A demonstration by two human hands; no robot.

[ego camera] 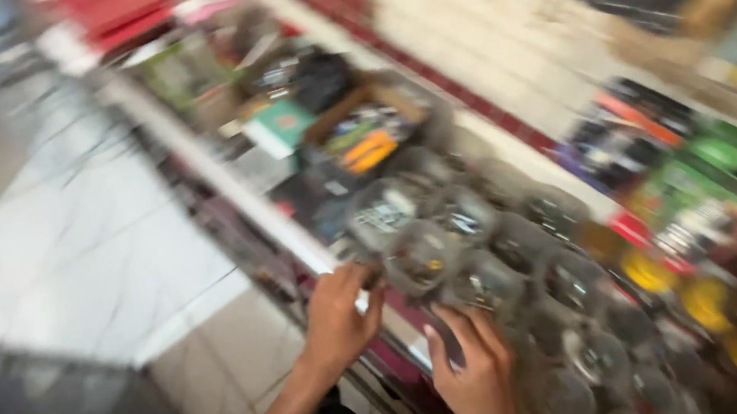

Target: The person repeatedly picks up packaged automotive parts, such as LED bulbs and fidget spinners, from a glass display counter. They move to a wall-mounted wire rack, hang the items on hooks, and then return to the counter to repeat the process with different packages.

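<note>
The whole view is smeared by motion. My left hand [340,320] reaches up from the lower left, its fingers curled at the white counter edge [235,193] right beside a clear round jar [417,258]; the blur hides whether it grips anything. My right hand [475,368] is just to the right, fingers spread and pointing up, resting against the front of a second clear jar [487,285]. Several such jars stand packed together along the counter.
Behind the jars lie a teal box [280,125], a tray with orange items [366,147] and dark clutter. Colourful packets [714,175] fill the right side, with a pale wall [476,16] behind. A tiled floor [83,250] lies to the left.
</note>
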